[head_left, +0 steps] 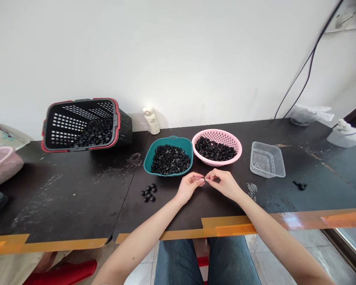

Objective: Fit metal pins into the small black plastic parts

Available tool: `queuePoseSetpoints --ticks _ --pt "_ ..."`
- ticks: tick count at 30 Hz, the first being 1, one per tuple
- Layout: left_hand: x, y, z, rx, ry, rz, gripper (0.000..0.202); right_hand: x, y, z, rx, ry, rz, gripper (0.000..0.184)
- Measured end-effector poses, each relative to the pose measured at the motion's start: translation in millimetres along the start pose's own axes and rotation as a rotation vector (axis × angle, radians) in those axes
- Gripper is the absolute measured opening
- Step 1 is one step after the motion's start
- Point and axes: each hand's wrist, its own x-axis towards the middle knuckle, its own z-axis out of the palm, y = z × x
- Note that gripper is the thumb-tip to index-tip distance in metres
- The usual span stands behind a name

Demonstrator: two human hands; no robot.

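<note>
My left hand (190, 185) and my right hand (222, 183) meet fingertip to fingertip above the dark table, both closed in a pinch. Something tiny and dark seems to sit between them, mostly covered by the fingers. Just behind the hands stand a teal basin (147, 161) full of small black round parts (170, 159) and a pink basket (235, 144) holding black pieces (214, 149). A loose group of black round caps (148, 193) lies to the left of my left hand. Thin metal pins (252, 190) are scattered beside my right forearm.
A clear plastic box (277, 162) with some pins stands to the right, near a small black pile (300, 185). At back left, a tilted dark basket (125, 126) holds more black parts, beside a white bottle (151, 120). Orange tape (190, 234) lines the table's front edge.
</note>
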Motion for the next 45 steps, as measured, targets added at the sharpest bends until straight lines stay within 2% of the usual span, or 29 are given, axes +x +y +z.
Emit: queuePoseSetpoints --ticks 3,7,23,27,30,34,36,39,42,45 --pt "-0.5 2.7 1.7 -0.014 0.007 0.003 0.029 0.9 -0.5 -1.5 0.009 0.014 0.024 0.003" --pt "-0.6 4.4 2.3 0.001 0.016 0.007 0.032 2.8 -0.9 -6.1 0.031 0.016 0.082 0.013" --pt "0.3 2.5 1.0 -0.016 0.026 -0.021 0.034 4.9 1.7 -3.3 -0.012 -0.03 0.103 0.013" --pt "0.9 3.8 -0.6 -0.029 0.02 -0.044 0.035 7.9 0.0 -12.0 0.005 -0.077 0.137 0.015" --pt "1.4 4.9 -1.8 -0.036 0.001 -0.053 0.037 22.0 -1.3 -29.5 0.012 -0.061 0.147 0.022" --pt "1.8 5.2 -2.5 -0.014 -0.017 -0.06 0.038 66.1 9.5 -47.6 -0.067 0.059 0.139 0.022" --pt "1.8 4.9 -2.7 -0.005 -0.021 -0.059 0.039 91.8 20.1 -47.6 -0.125 -0.01 0.158 0.02" --pt "1.8 4.4 -3.2 -0.009 -0.023 -0.052 0.038 119.9 34.5 -39.4 -0.136 -0.203 0.197 0.017" --pt "2.1 3.7 -3.8 -0.022 -0.026 -0.051 0.038 130.3 41.9 -31.3 -0.084 -0.324 0.226 0.011" --pt "2.5 2.6 -4.0 -0.022 -0.027 -0.055 0.038 130.5 44.5 -28.8 -0.044 -0.353 0.238 0.016"
